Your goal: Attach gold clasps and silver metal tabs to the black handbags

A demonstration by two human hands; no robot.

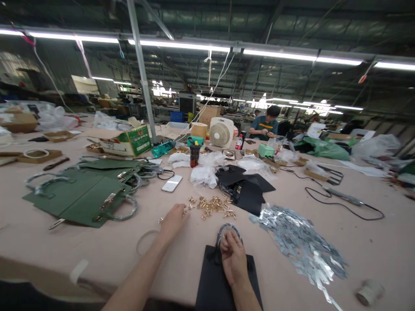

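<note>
My left hand [174, 221] reaches over the table, its fingers bent and drawn together at the near left edge of a pile of small gold metal fittings [212, 206]. A gold piece shows at its fingertips. My right hand [232, 255] is closed in a pinch above a black bag panel [207, 276]; what it pinches is hidden. A plastic-wrapped handle [229, 226] on the panel arches behind those fingers. Just left of my left hand lies a pale ring-shaped band [139, 242].
Green bag panels [87, 192] with wrapped handles lie at left, near a phone [171, 183]. Black panels [248, 194] lie beyond the fittings, flat silver metal strips [298, 237] at right. Farther back are a drink cup [194, 155], a fan [221, 132] and a seated person [265, 125].
</note>
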